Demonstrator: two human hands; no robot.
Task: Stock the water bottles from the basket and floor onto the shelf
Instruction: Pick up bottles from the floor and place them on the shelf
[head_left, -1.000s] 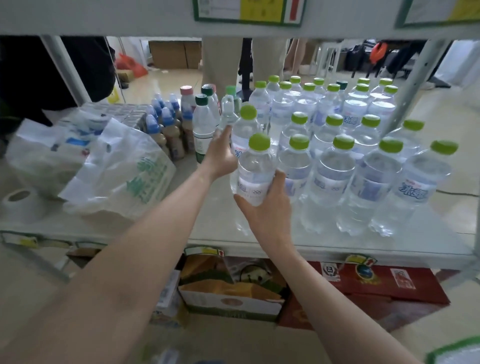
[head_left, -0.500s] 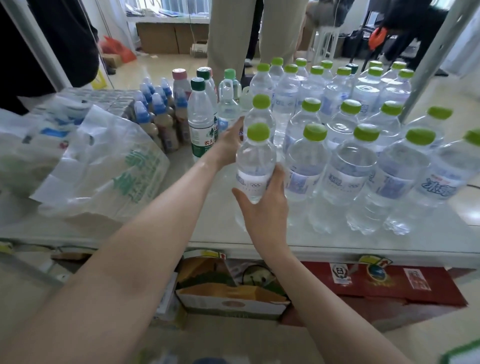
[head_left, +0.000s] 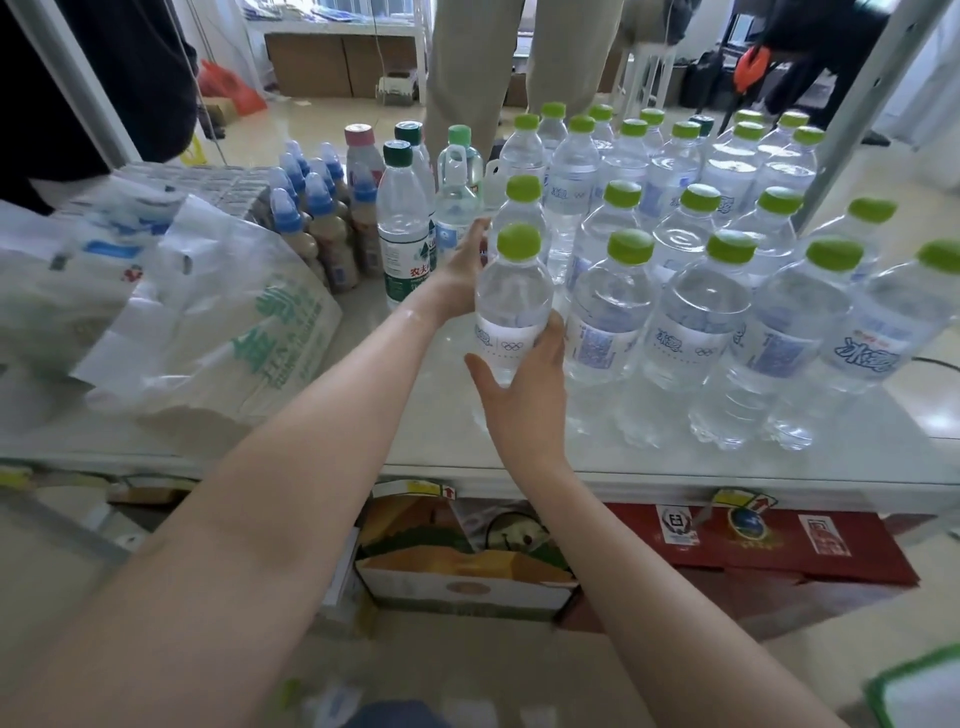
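Several clear water bottles with light-green caps (head_left: 701, 312) stand in rows on the white shelf board (head_left: 779, 467). My right hand (head_left: 519, 400) is wrapped around the lower body of the front-left bottle (head_left: 511, 296), which stands upright at the left end of the front row. My left hand (head_left: 460, 265) reaches in from the left against the bottle right behind it (head_left: 522, 208); its fingertips are hidden behind the front bottle.
Crumpled white plastic bags (head_left: 197, 322) fill the shelf's left side. Small blue-capped bottles (head_left: 311, 218) and a dark-green-capped bottle (head_left: 402, 234) stand just left of my hands. Cardboard boxes (head_left: 467, 571) sit below. A person's legs (head_left: 519, 52) stand behind; a slanted post (head_left: 857, 114) rises at right.
The view has moved closer and lower, so the upper shelf edge has left the frame. Both hands stay on the same two bottles, which have hardly shifted.
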